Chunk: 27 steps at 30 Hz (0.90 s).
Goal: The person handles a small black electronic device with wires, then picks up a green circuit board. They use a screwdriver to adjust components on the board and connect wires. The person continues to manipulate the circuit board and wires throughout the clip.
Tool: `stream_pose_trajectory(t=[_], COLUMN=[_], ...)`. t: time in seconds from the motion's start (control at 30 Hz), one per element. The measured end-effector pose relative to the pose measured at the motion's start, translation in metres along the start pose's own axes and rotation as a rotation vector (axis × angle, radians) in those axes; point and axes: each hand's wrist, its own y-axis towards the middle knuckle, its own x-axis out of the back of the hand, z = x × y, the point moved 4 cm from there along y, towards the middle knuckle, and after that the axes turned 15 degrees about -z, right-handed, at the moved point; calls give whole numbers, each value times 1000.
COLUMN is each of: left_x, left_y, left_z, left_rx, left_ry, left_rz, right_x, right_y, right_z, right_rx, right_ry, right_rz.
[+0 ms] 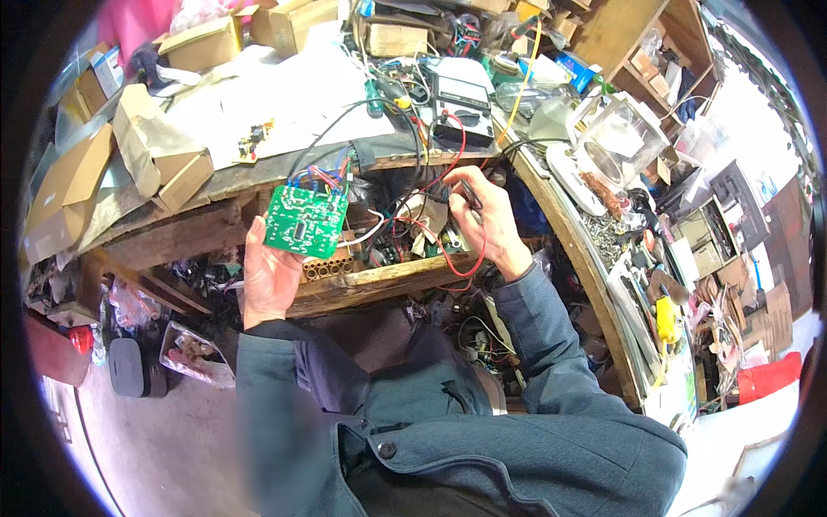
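Note:
My left hand (274, 269) is closed on the lower left edge of a green circuit board (308, 221), which is tilted up above the bench's front. A dark chip and many small parts sit on the board's face, and coloured wires (326, 177) run from its top edge. To the right, my right hand (484, 215) is closed on a dark, slim multimeter probe (469, 196), its tip apart from the board. A red lead (465, 272) loops below that hand. Behind it on the bench stands a multimeter (462, 108) with a dial.
An open drawer (392, 283) full of cables and parts lies below my hands. Cardboard boxes (155, 146) and a small component board (253, 143) are on the bench at left. At right, the wooden bench edge (573, 258) borders scattered screws, a clear plastic housing (616, 138) and tools.

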Motion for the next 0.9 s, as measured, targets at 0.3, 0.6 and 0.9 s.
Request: stream_pose_trajectory(t=[0.3,0.6,0.9], left_x=[-5,-14,-66], left_y=[-3,7,-50], left_z=[3,20,27], left_rx=[-7,-142,-1081], left_ry=[60,717,1795], left_rz=[-7,-127,-355], right_x=[-18,0,35], right_y=[0,1,-7], right_z=[6,16,45], right_rx=[-44,242,410], right_ry=[260,-307,-32], right_rz=[317,173,-177])
